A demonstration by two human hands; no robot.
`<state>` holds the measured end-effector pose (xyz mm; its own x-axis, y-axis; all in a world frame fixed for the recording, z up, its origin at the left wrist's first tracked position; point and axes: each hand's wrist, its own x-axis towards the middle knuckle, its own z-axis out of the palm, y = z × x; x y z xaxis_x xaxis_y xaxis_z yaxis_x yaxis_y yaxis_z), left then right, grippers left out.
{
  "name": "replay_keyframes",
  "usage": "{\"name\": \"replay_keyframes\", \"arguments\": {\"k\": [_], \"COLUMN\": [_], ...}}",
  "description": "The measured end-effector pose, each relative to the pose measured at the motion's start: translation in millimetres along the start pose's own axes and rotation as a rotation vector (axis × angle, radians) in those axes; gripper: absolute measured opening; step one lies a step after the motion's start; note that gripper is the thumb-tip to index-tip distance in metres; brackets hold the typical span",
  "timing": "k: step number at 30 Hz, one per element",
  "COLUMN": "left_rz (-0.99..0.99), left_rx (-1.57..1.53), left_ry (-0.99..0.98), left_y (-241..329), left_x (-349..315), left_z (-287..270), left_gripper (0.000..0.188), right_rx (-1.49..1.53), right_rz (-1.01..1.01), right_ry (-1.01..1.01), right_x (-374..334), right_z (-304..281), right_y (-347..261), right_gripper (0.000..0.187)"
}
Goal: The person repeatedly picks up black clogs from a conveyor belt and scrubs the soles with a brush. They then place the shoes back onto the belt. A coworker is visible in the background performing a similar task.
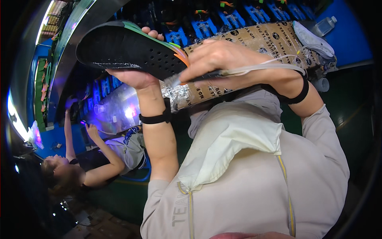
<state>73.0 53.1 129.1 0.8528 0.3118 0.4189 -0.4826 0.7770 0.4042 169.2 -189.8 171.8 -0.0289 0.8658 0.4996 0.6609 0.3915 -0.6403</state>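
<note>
My left hand point(135, 78) holds a shoe sole point(119, 47) up from below, its palm under the near edge and its fingertips curling over the far edge. The sole's black face, dotted with small holes toward one end, is turned up. Its rim runs from green to orange. In my right hand point(223, 57) is a brush point(172, 81) with pale bristles, pinched by its dark handle. The bristles are at the sole's near edge, by the orange end; whether they touch it I cannot tell. A clear thin tube point(254, 68) runs from the handle back along my right forearm.
Below my hands lies a ledge wrapped in printed brown cardboard and clear film point(274, 40). A white shoe part point(314, 42) and a clear plastic bottle point(325, 26) are at its right. Blue fixtures point(230, 19) line the far side. A co-worker point(103, 159) works at the left under purple light.
</note>
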Motion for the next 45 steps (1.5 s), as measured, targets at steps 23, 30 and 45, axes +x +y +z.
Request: {"name": "replay_keyframes", "arguments": {"k": [23,30,45], "left_rz": [-0.442,-0.438,-0.154], "left_rx": [0.869,1.607,0.226], "left_ry": [-0.138,-0.194,0.349], "left_y": [-5,-26,29], "left_x": [78,69,-6], "left_z": [34,101,-37], "left_gripper": [0.06,0.076,0.096], "right_rx": [-0.347,-0.418,0.134], "right_rz": [0.089,0.042,0.369], "right_ry": [-0.15,-0.101,0.405], "right_x": [13,17,-32], "right_z": [-30,-30,-35], "right_y": [-11,-5,17], "right_gripper": [0.032,0.03,0.019]}}
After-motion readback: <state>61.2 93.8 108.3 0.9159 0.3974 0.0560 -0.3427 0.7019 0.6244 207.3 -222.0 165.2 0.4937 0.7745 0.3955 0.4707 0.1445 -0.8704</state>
